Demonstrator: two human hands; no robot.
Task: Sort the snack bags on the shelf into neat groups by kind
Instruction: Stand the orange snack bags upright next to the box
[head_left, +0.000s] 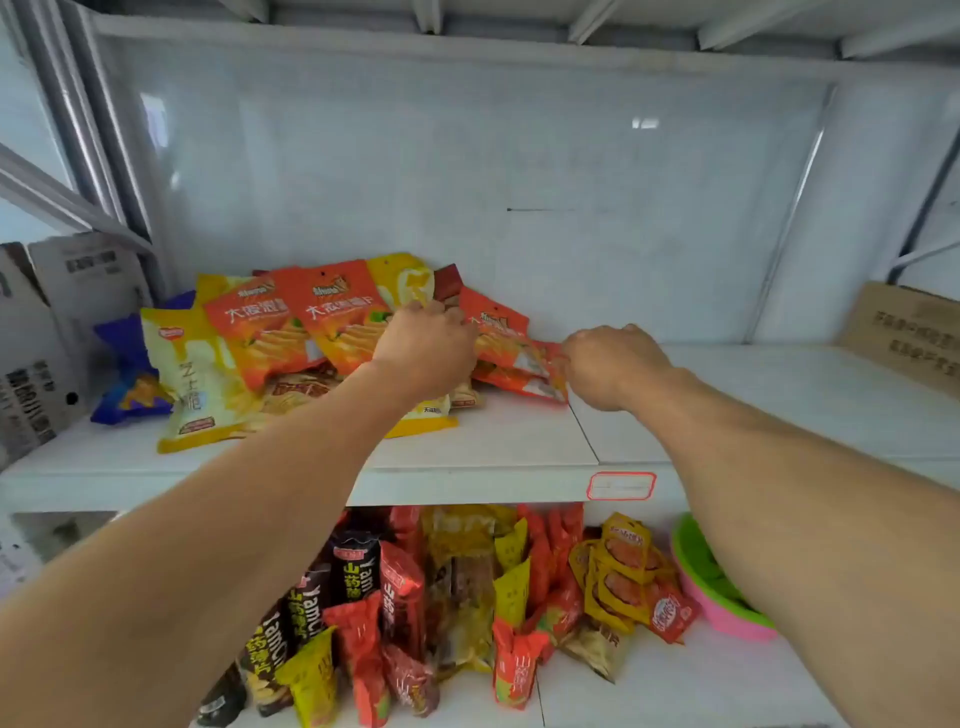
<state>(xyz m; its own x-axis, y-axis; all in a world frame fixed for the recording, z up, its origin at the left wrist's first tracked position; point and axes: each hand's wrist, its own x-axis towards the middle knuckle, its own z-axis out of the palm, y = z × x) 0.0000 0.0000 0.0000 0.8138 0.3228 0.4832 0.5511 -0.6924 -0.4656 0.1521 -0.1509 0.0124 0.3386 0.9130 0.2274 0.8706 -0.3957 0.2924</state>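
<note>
Glossy plastic snack bags (291, 332) lie on a smooth white shelf (483, 447) beside matt brown cardboard (906, 332).

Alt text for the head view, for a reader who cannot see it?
Two bare arms reach onto a white shelf: the left hand rests on a heap of orange and yellow snack bags, and the right hand pinches an orange bag at the heap's right edge. More snack bags crowd the shelf below.

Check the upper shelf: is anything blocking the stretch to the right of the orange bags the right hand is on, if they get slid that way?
Nothing visible. The right hand pinches the orange bags at their right edge, and the upper shelf beyond lies bare up to the cardboard box at the far right.
</note>
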